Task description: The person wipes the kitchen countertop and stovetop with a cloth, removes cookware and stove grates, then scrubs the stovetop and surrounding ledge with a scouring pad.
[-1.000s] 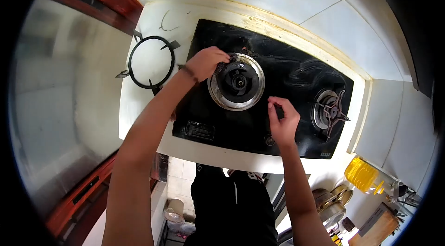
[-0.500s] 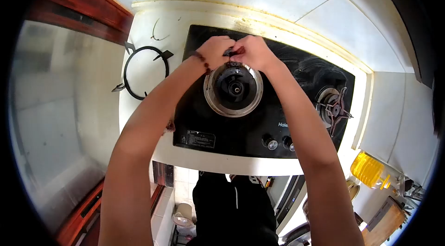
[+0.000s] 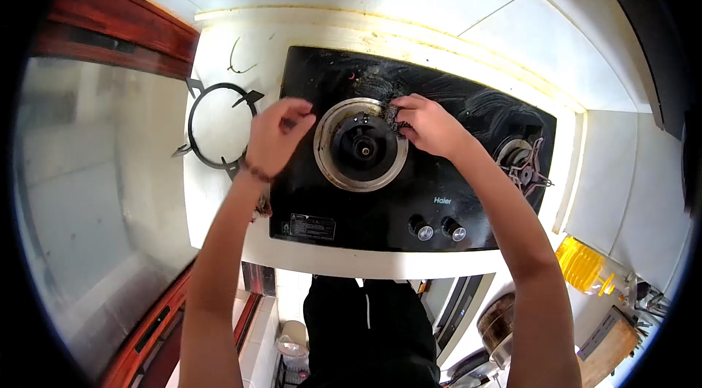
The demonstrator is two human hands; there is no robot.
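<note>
A steel wool scrubber (image 3: 392, 118) is pinched in my right hand (image 3: 431, 125), against the upper right rim of the left burner. That burner (image 3: 322, 156) has a metal ring around a dark round centre and sits in the black glass cooktop (image 3: 365, 220). To the left of the burner, my left hand (image 3: 274, 133) hovers with its fingers loosely curled and the thumb apart, nothing visible in it. A small red piece (image 3: 352, 76) lies on the glass behind the burner, near dark smears.
A black pan support (image 3: 191, 125) lies on the white counter at the left, near a thin curved strand (image 3: 232, 59). The right burner (image 3: 515, 154) carries its own support (image 3: 537, 168). Two knobs (image 3: 422, 229) are at the front. A yellow oil bottle (image 3: 580, 265) stands at right.
My hands were together behind the burner and have come apart. The left moved left and toward me; the right moved right and toward me with the scrubber, onto the ring's edge.
</note>
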